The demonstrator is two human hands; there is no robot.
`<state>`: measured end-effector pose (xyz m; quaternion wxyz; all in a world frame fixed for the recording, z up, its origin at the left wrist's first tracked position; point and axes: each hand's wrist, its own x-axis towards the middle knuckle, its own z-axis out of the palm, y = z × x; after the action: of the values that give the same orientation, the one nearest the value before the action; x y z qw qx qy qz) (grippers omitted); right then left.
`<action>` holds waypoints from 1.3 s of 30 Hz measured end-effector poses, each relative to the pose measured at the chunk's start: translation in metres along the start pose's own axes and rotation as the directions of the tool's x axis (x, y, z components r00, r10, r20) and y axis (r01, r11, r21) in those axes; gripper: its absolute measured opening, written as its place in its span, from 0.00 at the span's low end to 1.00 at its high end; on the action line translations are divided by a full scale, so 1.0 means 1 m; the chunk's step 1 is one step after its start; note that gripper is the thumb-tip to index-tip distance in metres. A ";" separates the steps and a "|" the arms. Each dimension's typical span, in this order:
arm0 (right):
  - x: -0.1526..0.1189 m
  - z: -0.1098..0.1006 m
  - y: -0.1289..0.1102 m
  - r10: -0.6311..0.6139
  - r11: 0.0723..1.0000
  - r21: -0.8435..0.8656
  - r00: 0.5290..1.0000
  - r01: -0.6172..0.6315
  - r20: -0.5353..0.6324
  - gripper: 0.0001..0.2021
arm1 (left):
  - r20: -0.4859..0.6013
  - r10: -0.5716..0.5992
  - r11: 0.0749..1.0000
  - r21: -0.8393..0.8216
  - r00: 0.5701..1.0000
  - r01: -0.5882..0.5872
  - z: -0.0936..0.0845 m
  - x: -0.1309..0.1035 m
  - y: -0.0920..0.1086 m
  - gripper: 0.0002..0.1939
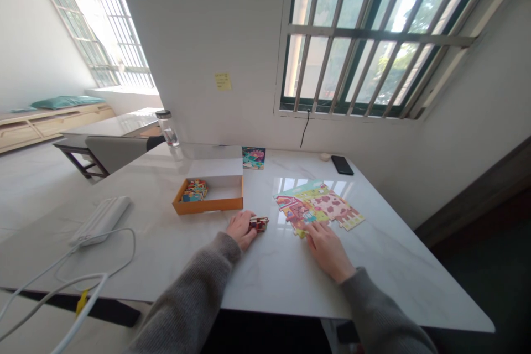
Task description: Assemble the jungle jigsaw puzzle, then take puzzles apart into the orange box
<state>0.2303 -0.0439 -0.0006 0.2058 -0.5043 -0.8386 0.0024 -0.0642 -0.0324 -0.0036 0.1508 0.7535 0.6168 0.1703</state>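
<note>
My left hand (241,229) is closed around a small stack of jigsaw puzzle pieces (259,224), resting on the white table (265,276). On the right, a partly assembled jigsaw puzzle (321,204) shows a red barn, a spotted cow and a fence; its lower edge is uneven. My right hand (326,246) lies at the puzzle's lower left edge, fingertips touching it. Its fingers are stretched out, and no piece shows in them. Left of the puzzle stands an orange box (207,206), with several loose puzzle pieces (194,190) in its left part.
Behind the box lie its white lid (215,159) and a colourful picture card (253,158). A black phone (342,165) rests at the back right. A clear bottle (168,128) stands at the back left. A white power strip (102,220) with cables lies on the left.
</note>
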 end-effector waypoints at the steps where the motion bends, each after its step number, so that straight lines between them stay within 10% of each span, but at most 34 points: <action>1: 0.001 0.003 -0.010 -0.032 0.999 0.025 0.999 0.032 0.003 0.12 | -0.007 0.001 1.000 -0.003 1.000 -0.001 0.001 0.000 -0.001 0.16; 11: 0.031 0.012 -0.014 -0.195 0.875 0.456 0.980 0.159 0.032 0.14 | -0.041 0.022 0.999 -0.027 0.999 -0.023 0.005 0.001 -0.003 0.14; 17: 0.035 0.000 0.048 0.206 0.974 -0.058 0.960 -0.220 -0.187 0.14 | -0.058 0.046 0.998 -0.030 0.997 -0.048 0.007 0.001 -0.005 0.14; 21: 0.029 -0.001 0.083 0.407 0.880 -0.235 0.911 -0.412 -0.070 0.22 | -0.072 0.073 0.996 -0.046 0.995 -0.077 0.009 0.001 -0.006 0.13; 30: 0.036 0.016 0.044 0.110 0.988 -0.110 0.994 -0.106 0.028 0.22 | -0.121 0.255 0.943 -0.189 0.959 -0.274 0.014 0.002 -0.003 0.17; 39: 0.025 0.003 0.018 -0.060 0.986 0.162 0.993 0.042 0.106 0.13 | -0.153 0.161 0.966 -0.179 0.975 -0.187 0.021 0.006 -0.007 0.24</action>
<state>0.2347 -0.0135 0.0014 0.1988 -0.4635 -0.8586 0.0922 -0.0603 -0.0252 -0.0249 0.1646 0.7732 0.5376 0.2932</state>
